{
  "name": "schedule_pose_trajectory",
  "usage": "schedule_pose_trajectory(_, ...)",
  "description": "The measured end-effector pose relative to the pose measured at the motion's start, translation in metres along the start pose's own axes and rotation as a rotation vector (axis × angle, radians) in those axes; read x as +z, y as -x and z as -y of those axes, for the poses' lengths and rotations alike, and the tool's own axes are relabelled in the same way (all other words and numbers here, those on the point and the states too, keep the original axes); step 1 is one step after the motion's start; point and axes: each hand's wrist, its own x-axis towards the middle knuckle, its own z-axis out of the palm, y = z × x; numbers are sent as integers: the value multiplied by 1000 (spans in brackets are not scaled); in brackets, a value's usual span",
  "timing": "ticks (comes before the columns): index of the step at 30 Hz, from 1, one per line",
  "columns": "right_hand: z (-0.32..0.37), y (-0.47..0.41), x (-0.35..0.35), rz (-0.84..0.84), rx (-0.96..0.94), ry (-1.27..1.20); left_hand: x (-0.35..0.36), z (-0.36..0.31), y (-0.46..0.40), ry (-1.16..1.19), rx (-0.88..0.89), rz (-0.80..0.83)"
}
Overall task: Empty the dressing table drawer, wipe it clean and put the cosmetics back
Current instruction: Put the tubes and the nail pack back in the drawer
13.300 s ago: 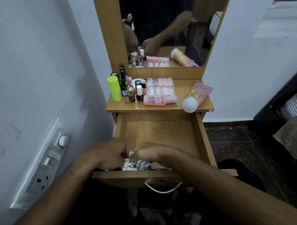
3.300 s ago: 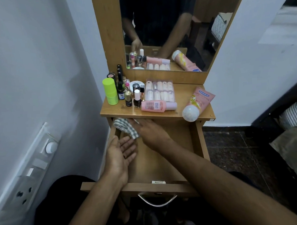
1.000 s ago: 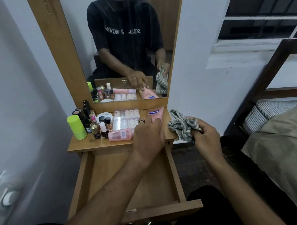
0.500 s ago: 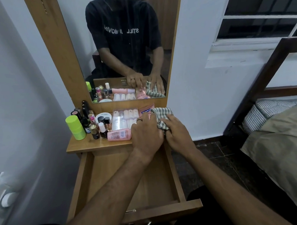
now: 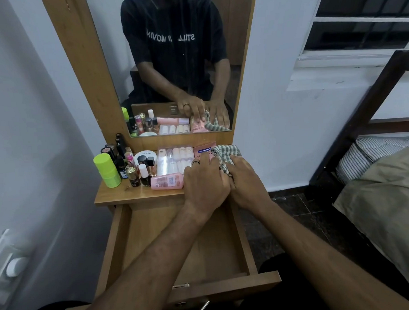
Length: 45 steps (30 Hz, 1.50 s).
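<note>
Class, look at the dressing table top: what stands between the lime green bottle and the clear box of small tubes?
In the head view, a cluster of small nail polish bottles and a round white compact stand between the lime green bottle and the clear box.

Dressing table top with drawer pulled out toward the viewer, head view.

The drawer (image 5: 180,256) extends at 6 o'clock from the table top (image 5: 135,193), below the mirror (image 5: 178,62) at 12 o'clock. On the top, a deodorant stick (image 5: 107,170) stands at 9 o'clock; small bottles (image 5: 138,171) cluster just to its right, before a round compact (image 5: 145,155). A boxed vial set (image 5: 174,159) lies at centre, with a lotion bottle (image 5: 167,181) on its side in front. At 3 o'clock a lotion tube (image 5: 204,151) lies beside a cloth (image 5: 225,154). The left hand (image 5: 205,180) rests on the tube; the right hand (image 5: 245,178) rests on the cloth, touching the left. A bed (image 5: 388,193) stands well apart at 3 o'clock.
</note>
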Motion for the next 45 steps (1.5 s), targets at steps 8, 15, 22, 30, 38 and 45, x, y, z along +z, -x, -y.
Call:
schedule_pose_trajectory(8, 5, 2, -20, 29, 7, -2, -9, 11, 17, 35, 0, -34)
schedule_pose_trajectory(15, 26, 17, -30, -303, -116, -15, -17, 34, 45, 226, -28, -112)
schedule_pose_trajectory(22, 50, 28, -15, -218, 66, -113, -19, 29, 53, 529, -275, -54)
schedule_pose_trajectory(30, 63, 32, -10, -230, 76, -264, -16, 21, 56, 833, -447, 20)
schedule_pose_trajectory(38, 74, 55, -22, -273, 86, -400, -32, 10, 77, 982, -437, -64)
schedule_pose_trajectory(45, 73, 104, -45, -137, 72, -661, -58, 12, 103, 1207, -521, -50)
